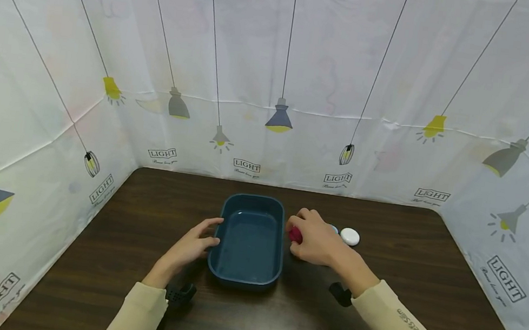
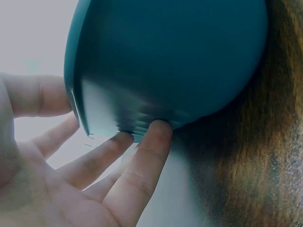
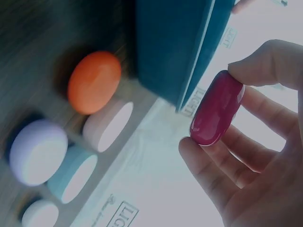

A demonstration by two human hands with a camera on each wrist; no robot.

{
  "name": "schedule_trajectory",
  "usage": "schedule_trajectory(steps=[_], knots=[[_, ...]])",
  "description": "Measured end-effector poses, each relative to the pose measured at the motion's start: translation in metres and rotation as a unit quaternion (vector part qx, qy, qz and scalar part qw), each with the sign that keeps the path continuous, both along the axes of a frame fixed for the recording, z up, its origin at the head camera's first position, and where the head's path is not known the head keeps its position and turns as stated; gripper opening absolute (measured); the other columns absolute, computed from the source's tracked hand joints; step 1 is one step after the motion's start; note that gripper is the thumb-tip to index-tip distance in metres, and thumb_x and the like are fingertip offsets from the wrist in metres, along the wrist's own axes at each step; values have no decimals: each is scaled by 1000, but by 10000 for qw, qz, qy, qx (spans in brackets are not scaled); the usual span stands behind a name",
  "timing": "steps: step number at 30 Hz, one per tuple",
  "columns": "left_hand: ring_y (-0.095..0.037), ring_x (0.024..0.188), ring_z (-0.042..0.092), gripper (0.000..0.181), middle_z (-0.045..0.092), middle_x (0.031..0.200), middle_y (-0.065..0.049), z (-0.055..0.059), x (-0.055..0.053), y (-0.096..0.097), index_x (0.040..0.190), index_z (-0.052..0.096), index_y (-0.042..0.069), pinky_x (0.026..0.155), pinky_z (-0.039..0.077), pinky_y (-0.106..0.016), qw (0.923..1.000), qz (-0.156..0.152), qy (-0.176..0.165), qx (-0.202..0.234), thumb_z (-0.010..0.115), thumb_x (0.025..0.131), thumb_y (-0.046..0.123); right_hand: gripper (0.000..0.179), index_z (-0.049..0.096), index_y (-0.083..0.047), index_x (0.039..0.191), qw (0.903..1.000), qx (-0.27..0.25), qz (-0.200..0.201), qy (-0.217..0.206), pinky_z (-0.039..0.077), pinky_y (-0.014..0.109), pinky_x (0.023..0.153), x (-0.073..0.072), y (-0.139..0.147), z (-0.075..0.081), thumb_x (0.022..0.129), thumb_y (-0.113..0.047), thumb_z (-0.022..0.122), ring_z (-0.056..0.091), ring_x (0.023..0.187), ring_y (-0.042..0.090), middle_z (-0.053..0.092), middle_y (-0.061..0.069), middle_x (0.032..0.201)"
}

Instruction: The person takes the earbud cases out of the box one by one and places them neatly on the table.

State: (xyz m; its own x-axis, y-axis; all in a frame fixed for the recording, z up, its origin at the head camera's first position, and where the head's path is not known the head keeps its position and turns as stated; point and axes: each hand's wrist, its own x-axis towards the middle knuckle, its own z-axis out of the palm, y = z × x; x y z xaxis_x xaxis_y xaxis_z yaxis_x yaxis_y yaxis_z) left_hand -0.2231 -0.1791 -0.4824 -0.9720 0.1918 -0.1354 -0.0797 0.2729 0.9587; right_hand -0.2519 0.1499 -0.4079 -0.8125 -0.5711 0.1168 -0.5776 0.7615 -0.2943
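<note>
A dark blue rectangular bin (image 1: 243,277) with rounded corners stands in the middle of the table. At its left side my left hand (image 1: 190,244) touches the outer wall, with fingers (image 2: 142,179) spread and fairly straight. My right hand (image 1: 317,239) is just right of the bin and pinches a glossy dark red, rounded disc-like piece (image 3: 218,109) between thumb and fingertips. In the right wrist view the red piece is held up near the bin's rim. The bin's inside shows bare in the head view.
Beyond the right hand lie several smooth round pieces: an orange one (image 3: 94,82), a pale pink one (image 3: 109,125), a lavender one (image 3: 39,151), a teal one (image 3: 73,172) and a white one (image 1: 350,236). A lamp-patterned curtain (image 1: 322,84) encloses the dark wooden table (image 1: 158,196).
</note>
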Motion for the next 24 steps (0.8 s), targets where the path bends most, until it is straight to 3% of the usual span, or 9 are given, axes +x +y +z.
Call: schedule_trajectory(steps=[24], knots=[[-38, 127, 54, 53, 38, 155, -22, -1, 1, 1, 154, 42, 18, 100, 48, -59, 10000, 0, 25, -52, 55, 103, 13, 29, 68, -14, 108, 9956, 165, -915, -77, 54, 43, 66, -12, 63, -20, 80, -19, 73, 49, 97, 29, 56, 9, 109]])
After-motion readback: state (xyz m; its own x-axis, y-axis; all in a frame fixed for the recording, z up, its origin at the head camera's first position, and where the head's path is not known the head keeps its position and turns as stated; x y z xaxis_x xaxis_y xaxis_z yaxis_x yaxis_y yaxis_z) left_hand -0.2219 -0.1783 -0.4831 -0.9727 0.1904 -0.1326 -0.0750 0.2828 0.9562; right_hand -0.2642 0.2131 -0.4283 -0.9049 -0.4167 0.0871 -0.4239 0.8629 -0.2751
